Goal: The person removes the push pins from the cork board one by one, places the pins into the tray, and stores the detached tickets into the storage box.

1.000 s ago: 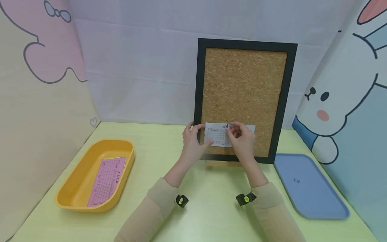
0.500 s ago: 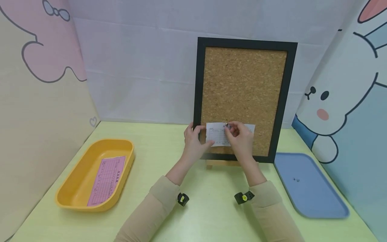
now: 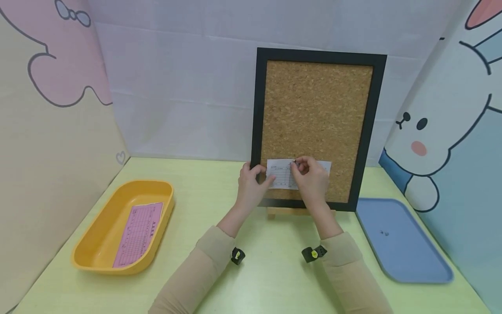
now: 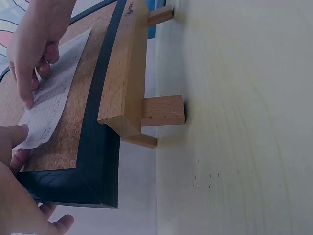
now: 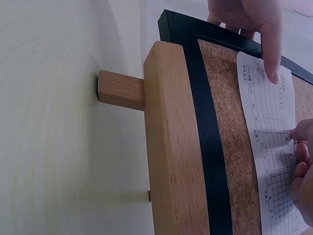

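A white printed slip [image 3: 279, 175] lies flat against the lower part of a black-framed cork board [image 3: 315, 109]. My left hand [image 3: 250, 187] grips the board's left edge, its other fingers reaching behind the frame while the thumb presses on the slip, as the right wrist view shows. At the slip's upper edge, near its middle, my right hand [image 3: 313, 183] pinches a tiny dark pushpin [image 3: 295, 162] between thumb and forefinger. The fingers mostly cover the pin, so how deep it sits cannot be seen.
A small wooden easel [image 5: 171, 137] bears the board upright on the pale table. To the left stands a yellow tray [image 3: 88, 244] with a pink printed form [image 3: 139, 235] in it. A blue tray [image 3: 415, 253] at right carries a few tiny dark pins [image 3: 384, 233].
My right fingertips have closed in over the pin, which showed more clearly before. The left thumb has shifted slightly left on the slip. Slip and board stay nearly in place.
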Tool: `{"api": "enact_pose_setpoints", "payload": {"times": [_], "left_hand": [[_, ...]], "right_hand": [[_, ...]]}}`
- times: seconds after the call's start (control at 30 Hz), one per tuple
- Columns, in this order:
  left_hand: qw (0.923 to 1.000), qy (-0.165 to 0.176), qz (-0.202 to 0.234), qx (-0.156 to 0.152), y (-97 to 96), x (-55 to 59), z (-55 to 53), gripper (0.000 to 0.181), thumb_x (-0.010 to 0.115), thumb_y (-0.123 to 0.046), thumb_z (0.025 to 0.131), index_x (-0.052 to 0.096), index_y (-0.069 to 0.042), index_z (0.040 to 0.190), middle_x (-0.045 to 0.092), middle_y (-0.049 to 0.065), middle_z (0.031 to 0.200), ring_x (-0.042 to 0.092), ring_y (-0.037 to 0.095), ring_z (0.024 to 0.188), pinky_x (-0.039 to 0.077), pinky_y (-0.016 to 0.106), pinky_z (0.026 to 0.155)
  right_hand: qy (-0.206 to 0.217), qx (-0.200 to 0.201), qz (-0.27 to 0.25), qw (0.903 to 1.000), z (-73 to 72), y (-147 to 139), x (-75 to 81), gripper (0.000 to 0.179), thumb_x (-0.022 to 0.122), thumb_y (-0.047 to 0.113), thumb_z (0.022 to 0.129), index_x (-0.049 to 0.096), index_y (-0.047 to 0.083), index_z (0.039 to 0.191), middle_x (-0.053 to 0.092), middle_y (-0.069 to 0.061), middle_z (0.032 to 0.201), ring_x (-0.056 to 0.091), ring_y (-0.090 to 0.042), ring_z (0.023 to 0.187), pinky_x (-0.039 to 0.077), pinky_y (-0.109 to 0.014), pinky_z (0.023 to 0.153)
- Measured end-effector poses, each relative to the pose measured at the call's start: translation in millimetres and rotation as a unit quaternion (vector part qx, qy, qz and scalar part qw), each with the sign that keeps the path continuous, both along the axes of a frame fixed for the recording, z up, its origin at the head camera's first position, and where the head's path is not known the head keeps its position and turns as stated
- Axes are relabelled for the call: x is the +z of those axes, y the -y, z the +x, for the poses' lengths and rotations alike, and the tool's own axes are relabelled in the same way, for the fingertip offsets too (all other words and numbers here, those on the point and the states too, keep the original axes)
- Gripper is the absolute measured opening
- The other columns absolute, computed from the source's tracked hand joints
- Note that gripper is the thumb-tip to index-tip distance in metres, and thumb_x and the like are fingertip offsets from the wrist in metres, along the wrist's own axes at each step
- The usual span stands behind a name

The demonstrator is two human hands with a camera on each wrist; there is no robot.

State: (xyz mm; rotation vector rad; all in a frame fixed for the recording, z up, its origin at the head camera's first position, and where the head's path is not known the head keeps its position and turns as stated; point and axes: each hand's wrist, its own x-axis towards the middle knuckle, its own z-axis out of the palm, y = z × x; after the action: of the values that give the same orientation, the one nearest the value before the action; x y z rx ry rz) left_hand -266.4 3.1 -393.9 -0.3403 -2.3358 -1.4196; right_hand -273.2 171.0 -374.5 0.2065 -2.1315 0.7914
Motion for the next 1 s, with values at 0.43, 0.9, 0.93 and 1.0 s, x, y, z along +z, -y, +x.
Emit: {"api": "enact_pose_setpoints", "payload": {"times": [0.43, 0.9, 0.93, 1.0], "left_hand": [[0.9985, -0.053, 0.015, 0.003, -0.5, -5.7, -5.7, 0.021, 0.074, -0.022, 0.082, 0.061, -0.006, 0.079, 0.049, 0.020, 0.115, 0.054, 0.033, 0.104, 0.046, 0.045, 0.092], [0.9989, -0.044, 0.018, 0.002, -0.7, -4.9, -5.0, 0.019, 0.073, -0.020, 0.083, 0.061, -0.006, 0.079, 0.048, 0.015, 0.107, 0.052, 0.026, 0.097, 0.047, 0.040, 0.086], [0.9989, -0.044, 0.018, 0.001, -0.8, -4.7, -4.9, 0.019, 0.073, -0.020, 0.083, 0.061, -0.006, 0.079, 0.048, 0.015, 0.107, 0.052, 0.025, 0.096, 0.048, 0.039, 0.085], [0.9989, -0.044, 0.017, 0.000, -1.0, -4.3, -4.8, 0.019, 0.073, -0.020, 0.083, 0.061, -0.006, 0.078, 0.048, 0.014, 0.106, 0.052, 0.025, 0.095, 0.047, 0.038, 0.083]], "right_hand": [[-0.011, -0.024, 0.031, 0.9992, -2.5, 2.0, 2.3, 0.013, 0.069, 0.018, 0.083, 0.065, 0.006, 0.082, 0.059, -0.004, 0.063, 0.051, -0.018, 0.054, 0.036, -0.030, 0.051], [-0.026, -0.009, 0.078, 0.9966, -7.3, 0.3, 4.1, 0.010, 0.066, 0.013, 0.081, 0.063, 0.003, 0.079, 0.058, -0.006, 0.062, 0.050, -0.016, 0.050, 0.039, -0.028, 0.047], [-0.028, -0.009, 0.078, 0.9965, -7.5, 0.2, 4.0, 0.010, 0.066, 0.013, 0.081, 0.063, 0.004, 0.079, 0.058, -0.006, 0.062, 0.050, -0.016, 0.050, 0.039, -0.028, 0.047], [-0.030, -0.008, 0.077, 0.9965, -7.6, -0.1, 3.9, 0.009, 0.066, 0.012, 0.081, 0.063, 0.004, 0.078, 0.057, -0.006, 0.062, 0.050, -0.017, 0.050, 0.039, -0.028, 0.047]]}}
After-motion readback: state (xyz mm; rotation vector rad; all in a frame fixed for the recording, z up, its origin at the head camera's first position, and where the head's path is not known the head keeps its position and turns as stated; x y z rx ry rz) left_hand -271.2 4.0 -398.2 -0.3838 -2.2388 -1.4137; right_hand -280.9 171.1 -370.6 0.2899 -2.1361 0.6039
